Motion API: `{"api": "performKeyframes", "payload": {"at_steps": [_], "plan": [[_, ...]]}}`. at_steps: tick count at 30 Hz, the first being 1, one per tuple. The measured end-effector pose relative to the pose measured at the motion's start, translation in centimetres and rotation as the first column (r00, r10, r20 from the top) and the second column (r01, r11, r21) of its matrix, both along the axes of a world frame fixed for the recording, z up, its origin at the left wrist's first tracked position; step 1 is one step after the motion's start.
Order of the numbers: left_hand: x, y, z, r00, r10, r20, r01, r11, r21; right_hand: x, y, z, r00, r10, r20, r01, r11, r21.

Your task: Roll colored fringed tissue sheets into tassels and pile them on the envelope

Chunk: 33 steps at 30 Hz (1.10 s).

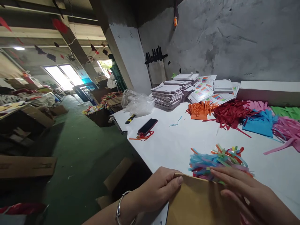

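Note:
At the table's front edge, my left hand (161, 187) pinches the upper left corner of a brown paper piece (194, 200), thumb on top. My right hand (243, 190) lies over the right side of that piece, its fingers stretched out and reaching past the upper edge. Just beyond the brown piece sits a bundle of mixed-colour paper strips (211, 161), blue, green, orange and pink, close to my right fingertips. The lower part of the brown piece runs out of view.
On the white table (164, 147) are a phone (147, 126), a yellow cutter (130, 119), a plastic bag (138, 103), stacked white packs (167, 95) and fringed paper bundles (232, 114). Cardboard boxes stand on the floor at left.

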<state>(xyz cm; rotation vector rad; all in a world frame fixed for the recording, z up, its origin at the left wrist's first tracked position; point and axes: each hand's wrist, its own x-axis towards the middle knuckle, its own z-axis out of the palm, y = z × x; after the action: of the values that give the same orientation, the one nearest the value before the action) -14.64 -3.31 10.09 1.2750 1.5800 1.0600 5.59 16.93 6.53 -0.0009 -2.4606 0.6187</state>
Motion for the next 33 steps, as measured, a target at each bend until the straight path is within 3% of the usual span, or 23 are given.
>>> {"api": "performKeyframes", "payload": {"at_steps": [2, 4, 7, 11, 15, 20, 27, 33], "plan": [[0.4, 0.3, -0.2, 0.998, -0.033, -0.057, 0.034, 0.999, 0.017, -1.3, -1.7, 0.7, 0.994, 0.029, -0.11, -0.017, 0.994, 0.111], [0.7, 0.3, -0.2, 0.993, -0.081, -0.088, 0.085, 0.995, 0.044, -2.7, -3.6, 1.4, 0.988, 0.049, -0.149, -0.034, 0.994, 0.101], [0.8, 0.1, -0.2, 0.993, -0.099, -0.07, 0.101, 0.994, 0.036, -4.2, -5.1, 2.3, 0.986, 0.138, -0.094, -0.145, 0.986, -0.083], [0.9, -0.6, 0.0, 0.999, 0.0, -0.051, 0.002, 0.999, 0.033, -4.4, -5.0, 2.7, 0.968, 0.248, -0.03, -0.248, 0.938, -0.244], [1.1, -0.5, 0.0, 0.996, 0.085, -0.033, -0.081, 0.991, 0.108, -3.9, -5.1, 1.8, 0.99, 0.14, -0.026, -0.14, 0.924, -0.357], [1.2, -0.2, -0.5, 0.991, 0.097, -0.088, -0.085, 0.988, 0.131, -3.8, -5.9, 1.1, 0.991, 0.04, 0.127, 0.026, 0.88, -0.475], [1.0, -0.2, -0.4, 0.991, 0.033, -0.126, -0.004, 0.976, 0.219, -3.9, -5.5, 1.6, 0.986, 0.095, 0.135, -0.03, 0.907, -0.42], [1.1, 0.0, -0.2, 0.968, 0.054, -0.244, 0.011, 0.965, 0.261, -4.2, -5.0, 2.4, 0.975, 0.187, 0.119, -0.106, 0.864, -0.493]]}}
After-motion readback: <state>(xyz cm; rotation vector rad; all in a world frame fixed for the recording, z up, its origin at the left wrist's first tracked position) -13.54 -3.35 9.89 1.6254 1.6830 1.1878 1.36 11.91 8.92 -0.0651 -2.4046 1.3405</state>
